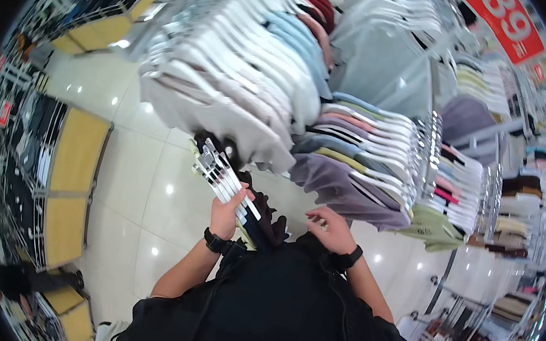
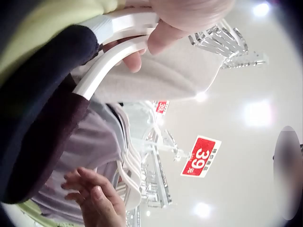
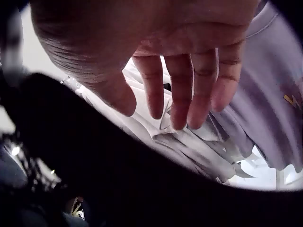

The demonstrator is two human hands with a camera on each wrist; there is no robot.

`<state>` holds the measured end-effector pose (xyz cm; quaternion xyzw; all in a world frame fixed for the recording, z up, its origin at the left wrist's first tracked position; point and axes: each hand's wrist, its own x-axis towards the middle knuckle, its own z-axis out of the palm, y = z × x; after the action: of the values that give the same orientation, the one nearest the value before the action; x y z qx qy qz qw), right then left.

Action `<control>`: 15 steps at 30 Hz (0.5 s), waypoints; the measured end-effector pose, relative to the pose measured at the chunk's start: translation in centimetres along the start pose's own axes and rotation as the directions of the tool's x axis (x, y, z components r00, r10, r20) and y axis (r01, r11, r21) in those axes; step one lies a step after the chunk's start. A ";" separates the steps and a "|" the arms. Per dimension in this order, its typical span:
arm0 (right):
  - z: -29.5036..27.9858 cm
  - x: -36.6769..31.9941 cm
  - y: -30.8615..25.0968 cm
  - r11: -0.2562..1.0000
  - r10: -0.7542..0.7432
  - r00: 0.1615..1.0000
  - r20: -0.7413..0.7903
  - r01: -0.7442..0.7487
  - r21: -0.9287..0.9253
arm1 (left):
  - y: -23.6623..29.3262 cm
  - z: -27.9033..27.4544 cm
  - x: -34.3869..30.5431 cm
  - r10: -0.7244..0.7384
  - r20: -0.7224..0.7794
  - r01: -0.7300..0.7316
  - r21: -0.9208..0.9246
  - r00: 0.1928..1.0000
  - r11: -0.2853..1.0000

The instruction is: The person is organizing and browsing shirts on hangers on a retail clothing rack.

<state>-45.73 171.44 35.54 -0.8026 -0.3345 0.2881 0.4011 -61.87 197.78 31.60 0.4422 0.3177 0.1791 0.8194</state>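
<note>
My left hand (image 1: 228, 215) grips several white hangers (image 1: 223, 180) by their arms, with dark and yellow-green garments on them. In the left wrist view its fingers wrap the white hangers (image 2: 111, 59), which carry a navy garment (image 2: 52, 61), a dark maroon one (image 2: 52, 135) and a yellow-green one. My right hand (image 1: 333, 231) holds nothing, fingers loosely bent, to the right of the dark garments; the right wrist view shows its fingers (image 3: 180, 90) hanging relaxed and slightly apart in front of pale and purple clothes.
Racks of hanging shirts stand ahead, with white and beige shirts (image 1: 228, 94) and a purple shirt (image 1: 343, 190) close to the hands. A red price sign (image 1: 507, 25) is at upper right. Yellow-panelled display stands (image 1: 77, 152) line the left, beside the tiled floor (image 1: 153, 185).
</note>
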 end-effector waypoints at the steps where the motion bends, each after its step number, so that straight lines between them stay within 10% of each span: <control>1: -0.2 -1.8 -0.2 0.999 0.036 0.998 0.044 -0.037 0.027 | -0.9 1.9 -0.1 -0.034 0.054 0.033 0.017 0.998 0.999; 7: 0.3 -4.0 2.3 0.994 -0.090 0.981 0.171 0.098 -0.042 | -5.7 10.3 -2.2 0.021 0.116 -0.014 -0.066 0.993 0.998; 15: -6.2 -11.5 8.3 0.988 -0.082 0.996 -0.044 0.075 -0.137 | -11.8 19.3 -8.3 0.041 0.307 -0.013 -0.094 0.951 0.995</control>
<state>-45.67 156.02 34.03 -0.8211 -0.3744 0.2288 0.3651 -54.68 174.79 32.61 0.4314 0.1711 0.1331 0.8758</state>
